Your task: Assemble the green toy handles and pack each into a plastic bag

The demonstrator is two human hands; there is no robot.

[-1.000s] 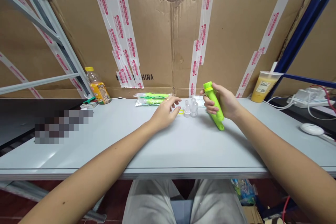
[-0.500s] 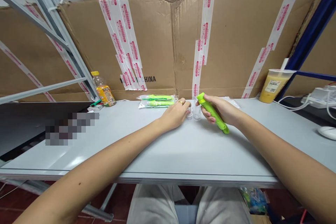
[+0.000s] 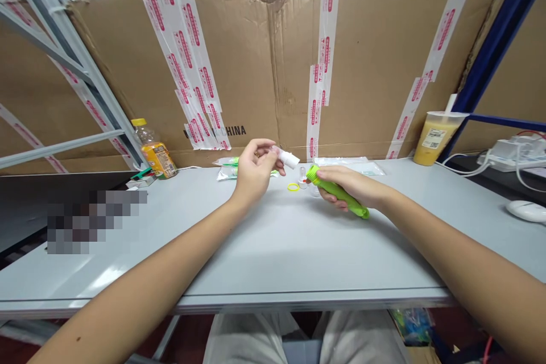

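Note:
Between the thumb and fingers of my left hand (image 3: 255,169) is a small white cylindrical piece (image 3: 288,158), held above the table and pointing to the right. My right hand (image 3: 354,185) is wrapped round a bright green tube (image 3: 343,196), its threaded end tilted up toward the left. On the table between the hands lies a yellow ring (image 3: 293,187). Next to it stands a small clear plastic part (image 3: 302,178) with something red in it. Another clear piece, partly hidden, is by the threaded end. Bagged green tubes (image 3: 226,173) lie behind my left hand, which partly covers them.
A juice bottle (image 3: 157,153) stands at the back left, and a cup of yellow drink (image 3: 435,139) at the back right. Clear plastic bags (image 3: 362,167) lie along the cardboard wall (image 3: 367,68). A white mouse (image 3: 526,210) and power strip (image 3: 512,156) are at the right.
My left hand has lifted off the table and moved left, now with the white cylindrical piece in it. The yellow ring has come into view. My right hand still holds the green tube, tilted flatter.

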